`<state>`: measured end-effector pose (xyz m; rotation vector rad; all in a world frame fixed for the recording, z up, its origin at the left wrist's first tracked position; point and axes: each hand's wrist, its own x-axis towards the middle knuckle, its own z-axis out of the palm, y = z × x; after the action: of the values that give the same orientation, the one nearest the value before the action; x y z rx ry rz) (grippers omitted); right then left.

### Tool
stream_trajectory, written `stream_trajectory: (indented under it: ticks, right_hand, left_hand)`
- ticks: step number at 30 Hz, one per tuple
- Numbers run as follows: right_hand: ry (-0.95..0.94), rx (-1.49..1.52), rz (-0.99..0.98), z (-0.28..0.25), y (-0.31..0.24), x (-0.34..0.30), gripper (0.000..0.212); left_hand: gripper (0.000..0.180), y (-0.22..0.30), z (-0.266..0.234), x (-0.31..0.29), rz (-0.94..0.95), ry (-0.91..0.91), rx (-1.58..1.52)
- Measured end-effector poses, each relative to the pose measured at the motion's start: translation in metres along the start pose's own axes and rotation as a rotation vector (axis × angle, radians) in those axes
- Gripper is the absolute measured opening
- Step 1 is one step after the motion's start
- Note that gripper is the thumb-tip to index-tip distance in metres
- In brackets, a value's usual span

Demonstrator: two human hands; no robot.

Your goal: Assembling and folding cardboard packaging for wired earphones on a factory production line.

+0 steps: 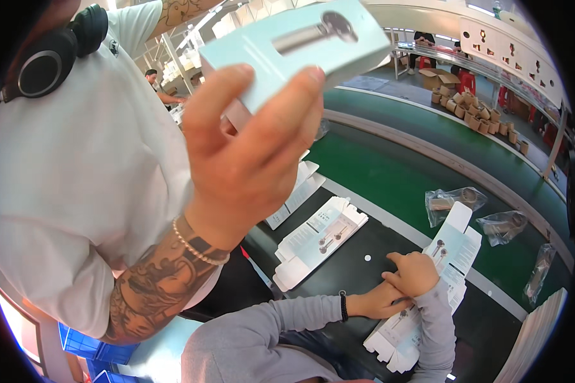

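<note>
Both my hands are low at the right, over a flattened pale-blue and white printed carton on the dark work surface. My left hand, with a black bracelet at the wrist, lies against the carton, fingers extended and partly hidden by my right forearm. Just above it my right hand rests, forefinger and thumb apart with nothing between them; the other fingers are curled out of sight. At the upper middle, a co-worker's tattooed arm and hand hold up a closed carton picturing a dark handheld device.
More flat cartons lie left of my hands. Bagged parts sit on the green conveyor beyond. Stacked white sheets stand at right, blue crates at lower left. The co-worker in a white shirt stands close on my left.
</note>
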<state>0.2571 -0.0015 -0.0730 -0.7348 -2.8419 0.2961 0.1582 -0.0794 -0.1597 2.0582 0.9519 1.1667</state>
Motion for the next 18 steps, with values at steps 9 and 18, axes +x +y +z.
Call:
stream_trajectory:
  ticks: [9,18]
  right_hand:
    - [0.011,-0.003,0.002,0.0013,0.0022,-0.0014,0.032]
    - [-0.009,-0.007,0.007,0.0031,0.0036,-0.0018,0.033]
  left_hand:
    - [0.023,-0.0008,0.0020,0.0019,0.012,0.016,0.041]
    - [0.015,0.0055,0.0036,0.0064,0.102,0.144,0.055]
